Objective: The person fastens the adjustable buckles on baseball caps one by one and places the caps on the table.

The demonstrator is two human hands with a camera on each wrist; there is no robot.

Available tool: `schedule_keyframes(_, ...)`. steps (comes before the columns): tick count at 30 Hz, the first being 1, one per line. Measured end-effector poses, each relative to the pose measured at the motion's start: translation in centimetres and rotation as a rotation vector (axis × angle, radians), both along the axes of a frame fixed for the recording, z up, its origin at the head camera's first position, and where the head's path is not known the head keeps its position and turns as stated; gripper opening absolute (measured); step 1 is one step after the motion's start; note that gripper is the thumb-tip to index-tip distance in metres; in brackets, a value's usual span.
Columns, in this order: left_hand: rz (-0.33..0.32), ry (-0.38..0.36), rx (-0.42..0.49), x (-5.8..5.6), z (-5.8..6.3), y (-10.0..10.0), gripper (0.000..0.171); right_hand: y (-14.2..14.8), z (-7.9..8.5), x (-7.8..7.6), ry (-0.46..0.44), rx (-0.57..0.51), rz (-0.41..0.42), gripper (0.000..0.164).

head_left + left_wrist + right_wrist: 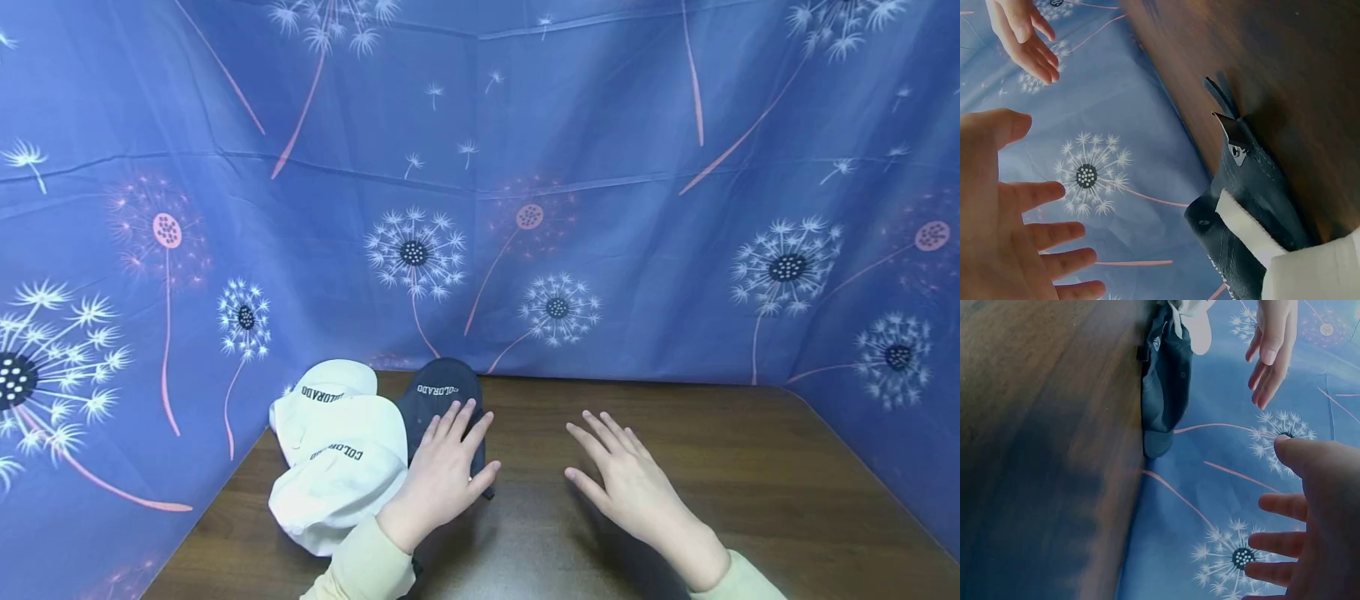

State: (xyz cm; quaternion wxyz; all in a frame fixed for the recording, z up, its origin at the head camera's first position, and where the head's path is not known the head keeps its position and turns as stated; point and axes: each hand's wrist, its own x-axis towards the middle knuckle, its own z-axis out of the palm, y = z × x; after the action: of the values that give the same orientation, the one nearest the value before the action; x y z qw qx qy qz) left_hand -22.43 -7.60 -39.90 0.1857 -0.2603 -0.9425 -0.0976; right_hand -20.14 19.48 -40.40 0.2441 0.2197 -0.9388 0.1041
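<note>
Dark COLORADO baseball cap point(431, 404) is lying on surface point(787, 492), beside overlapping white COLORADO baseball caps point(337, 496). Left grip point(442, 472) is hovering near dark cap, spread, holding nothing; right grip point(633, 492) is hovering well apart, likewise spread. Risk: low sideways movement catching strap buckle point(1237, 151), probably dragging cap askew.

Your left grip point(441, 475) is turned palm down, fingers straight and spread, thumb toward the right. Your right grip point(637, 492) mirrors it, well apart, thumb toward the left. Your pale-sleeved forearms point(363, 565) reach in from the near side.
</note>
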Motion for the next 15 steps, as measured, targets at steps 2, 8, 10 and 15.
schedule_keyframes(2, -0.007, -0.002, 0.002, -0.1, 0.1, -0.1, 0.062, 0.0, 0.2, -0.1, 0.008, 0.003, 0.008, 0.057)
schedule_keyframes(8, -0.034, -0.041, 0.007, 0.0, 1.0, -1.0, 0.067, -0.5, 1.5, -0.9, 0.016, 0.008, 0.053, 0.058)
schedule_keyframes(10, -0.051, -0.034, -0.001, 0.1, 1.4, -1.6, 0.069, -0.8, 2.0, -1.2, 0.006, 0.013, 0.071, 0.059)
schedule_keyframes(15, -0.076, 0.04, -0.027, 0.5, 2.5, -3.9, 0.076, -2.1, 3.2, -2.2, -0.023, 0.023, 0.127, 0.06)
